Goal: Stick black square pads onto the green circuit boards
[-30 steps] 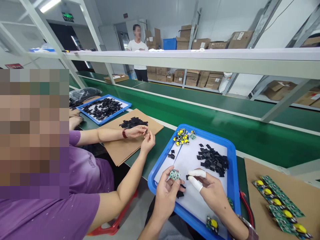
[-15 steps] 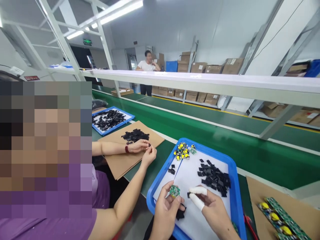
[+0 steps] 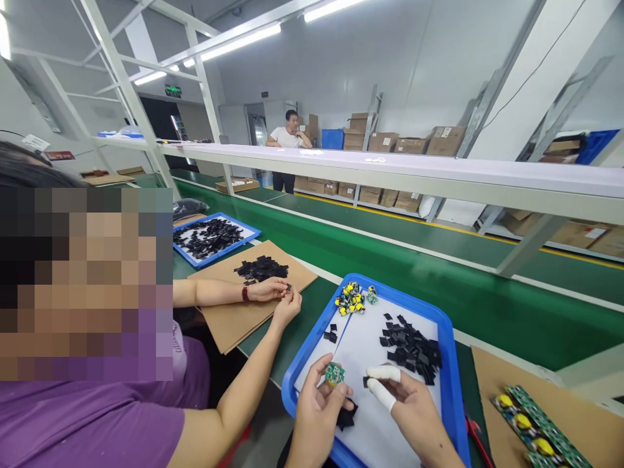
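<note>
Over the near part of a blue-rimmed tray (image 3: 444,338), my left hand (image 3: 319,406) holds a small green circuit board (image 3: 335,374) between thumb and fingers. Just to its right, my right hand (image 3: 407,400), with white covers on thumb and index finger, pinches a small black piece (image 3: 366,382). The board and the black piece are apart. A heap of black pieces (image 3: 414,348) lies at the tray's right, and yellow-and-green boards (image 3: 350,299) cluster at its far left corner. More black pieces (image 3: 346,416) lie partly hidden beneath my left hand.
At the left, a person in purple (image 3: 97,416) holds a small dark piece above cardboard (image 3: 229,325). Cardboard with a strip of boards (image 3: 536,429) and a red-handled tool (image 3: 478,442) are at the right. A white shelf beam (image 3: 390,172) crosses ahead.
The camera view has shifted slightly, moving most of the scene a little left and down. Both my hands keep their holds, and the gap between board and black piece looks much the same.
</note>
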A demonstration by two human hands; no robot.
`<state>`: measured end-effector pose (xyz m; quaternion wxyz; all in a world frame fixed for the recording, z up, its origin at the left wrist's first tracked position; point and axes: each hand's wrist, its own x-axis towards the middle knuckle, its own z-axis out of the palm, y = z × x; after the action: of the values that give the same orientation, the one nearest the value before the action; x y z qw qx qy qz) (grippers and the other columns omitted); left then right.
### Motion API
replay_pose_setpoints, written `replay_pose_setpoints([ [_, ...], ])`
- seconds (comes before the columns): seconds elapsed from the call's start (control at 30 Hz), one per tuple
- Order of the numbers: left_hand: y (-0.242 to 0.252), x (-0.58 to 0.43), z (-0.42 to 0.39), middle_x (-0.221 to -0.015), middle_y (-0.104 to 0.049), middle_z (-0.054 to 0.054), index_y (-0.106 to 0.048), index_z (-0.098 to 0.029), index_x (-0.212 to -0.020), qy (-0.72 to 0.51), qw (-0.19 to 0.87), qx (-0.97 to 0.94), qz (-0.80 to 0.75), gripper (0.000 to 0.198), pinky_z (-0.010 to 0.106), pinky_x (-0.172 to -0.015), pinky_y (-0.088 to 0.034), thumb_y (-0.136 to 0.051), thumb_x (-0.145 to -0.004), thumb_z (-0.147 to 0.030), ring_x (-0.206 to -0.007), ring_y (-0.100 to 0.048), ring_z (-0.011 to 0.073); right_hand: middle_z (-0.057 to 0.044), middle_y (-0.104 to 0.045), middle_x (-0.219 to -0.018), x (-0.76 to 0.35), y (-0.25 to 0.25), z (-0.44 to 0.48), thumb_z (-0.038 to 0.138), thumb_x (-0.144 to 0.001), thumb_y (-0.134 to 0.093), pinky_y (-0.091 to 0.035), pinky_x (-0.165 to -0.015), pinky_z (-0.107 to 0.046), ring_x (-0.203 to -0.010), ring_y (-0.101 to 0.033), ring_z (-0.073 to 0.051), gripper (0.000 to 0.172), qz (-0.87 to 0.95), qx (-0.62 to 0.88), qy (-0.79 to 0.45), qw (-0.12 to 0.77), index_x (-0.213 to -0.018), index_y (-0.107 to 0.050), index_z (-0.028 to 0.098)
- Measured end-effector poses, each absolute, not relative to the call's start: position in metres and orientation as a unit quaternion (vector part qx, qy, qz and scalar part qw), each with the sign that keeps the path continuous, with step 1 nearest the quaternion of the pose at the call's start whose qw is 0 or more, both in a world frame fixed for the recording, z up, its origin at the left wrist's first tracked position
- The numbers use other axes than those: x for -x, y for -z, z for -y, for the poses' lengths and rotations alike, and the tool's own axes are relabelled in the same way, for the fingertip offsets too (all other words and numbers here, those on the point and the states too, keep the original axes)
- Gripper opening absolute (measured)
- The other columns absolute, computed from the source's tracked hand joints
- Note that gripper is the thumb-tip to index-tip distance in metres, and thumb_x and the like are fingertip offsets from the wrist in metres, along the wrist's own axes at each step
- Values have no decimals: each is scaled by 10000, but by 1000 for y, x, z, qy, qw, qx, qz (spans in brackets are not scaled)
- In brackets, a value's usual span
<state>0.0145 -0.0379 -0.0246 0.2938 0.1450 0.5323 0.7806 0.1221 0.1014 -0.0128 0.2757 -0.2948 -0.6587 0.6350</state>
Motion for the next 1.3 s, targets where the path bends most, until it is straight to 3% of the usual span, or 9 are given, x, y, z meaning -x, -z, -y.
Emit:
replay_pose_setpoints([
  [0.1, 22, -5, 36, -1152, -621, 116, -510, -211, -1440, -780, 286, -149, -536, 777, 351, -644, -629, -860, -784, -435, -767, -732, 214, -100, -811, -905, -123, 8, -101, 414, -705, -860, -628, -838, -356, -852, -773, -278, 276, 662, 293, -633, 274, -870, -816, 197],
  [0.27, 1, 33, 19, -1046, -638, 67, -199, -225, -1627, -791, 268, -130, -534, 1118, 355, -669, -646, -893, -760, -359, -760, -758, 216, -107, -819, -921, -123, 12, -102, 476, -700, -878, -644, -786, -353, -836, -779, -289, 330, 658, 290, -636, 280, -869, -827, 198],
  [0.5, -19, 59, 8, -970, -660, 42, 34, -260, -1653, -801, 257, -131, -525, 1297, 345, -654, -661, -907, -760, -289, -759, -781, 231, -83, -802, -863, -126, 15, -100, 637, -621, -879, -641, -828, -369, -848, -772, -298, 481, 637, 325, -632, 298, -848, -833, 215],
  [0.8, -21, 102, -19, -798, -627, -39, 120, -230, -1633, -777, 250, -143, -560, 1373, 309, -578, -652, -923, -742, -191, -632, -773, 222, -85, -806, -891, -128, 12, -95, 625, -624, -876, -649, -818, -371, -873, -772, -306, 469, 646, 335, -626, 281, -852, -822, 218],
  [1.0, -26, 122, -33, -720, -687, -29, 246, -170, -1602, -776, 245, -149, -562, 1434, 282, -558, -642, -915, -759, -154, -606, -760, 212, -91, -810, -875, -131, 12, -98, 636, -607, -879, -660, -813, -377, -858, -779, -314, 485, 644, 343, -622, 284, -838, -829, 213],
  [1.2, -31, 135, -39, -754, -699, 0, 193, -136, -1618, -788, 236, -144, -551, 1431, 288, -608, -640, -935, -739, -186, -645, -761, 209, -96, -822, -889, -135, 14, -102, 599, -599, -896, -666, -819, -378, -859, -789, -323, 461, 649, 337, -626, 272, -840, -835, 211],
  [1.3, -27, 114, -32, -768, -668, -4, -98, -123, -1643, -783, 257, -160, -544, 1279, 319, -623, -642, -956, -705, -266, -669, -762, 220, -92, -827, -889, -138, 10, -102, 626, -603, -886, -671, -805, -362, -843, -795, -317, 466, 654, 341, -610, 288, -819, -831, 217],
])
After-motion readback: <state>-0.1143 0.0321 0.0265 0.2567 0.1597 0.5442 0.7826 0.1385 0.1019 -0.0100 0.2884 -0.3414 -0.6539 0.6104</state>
